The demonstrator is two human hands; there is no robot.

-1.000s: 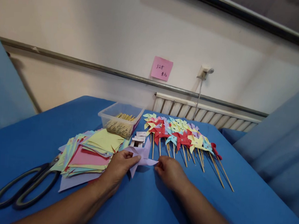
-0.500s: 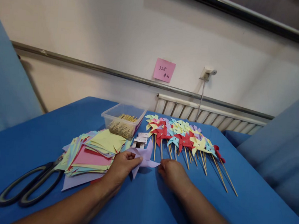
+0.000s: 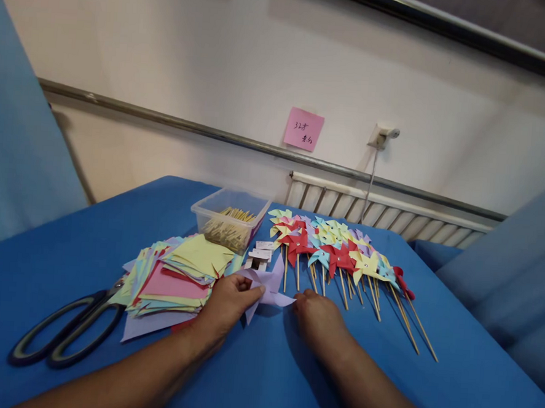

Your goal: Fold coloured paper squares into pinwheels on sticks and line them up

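My left hand point(image 3: 232, 301) pinches a light purple paper pinwheel point(image 3: 270, 285) between thumb and fingers, its folded blades spreading to the right. Close to the tip of the right-hand blade is my right hand point(image 3: 321, 321), fingers curled together; what they hold, if anything, is hidden. Just behind the pinwheel lies a small open white box point(image 3: 260, 255). To the left of my left hand, cut paper squares point(image 3: 175, 287) in yellow, pink, blue and purple are piled up. Large dark-handled scissors point(image 3: 68, 330) have their blades partly under that pile.
A clear plastic tub point(image 3: 230, 217) of short wooden sticks stands behind the paper pile. Finished pinwheels point(image 3: 341, 254) on sticks lie in rows at the right back. All rest on a blue tablecloth point(image 3: 252, 387) against a wall with a radiator point(image 3: 328, 201).
The view has shifted slightly, so everything sits a little further right. Both hands keep nearly the same pose around the purple pinwheel.
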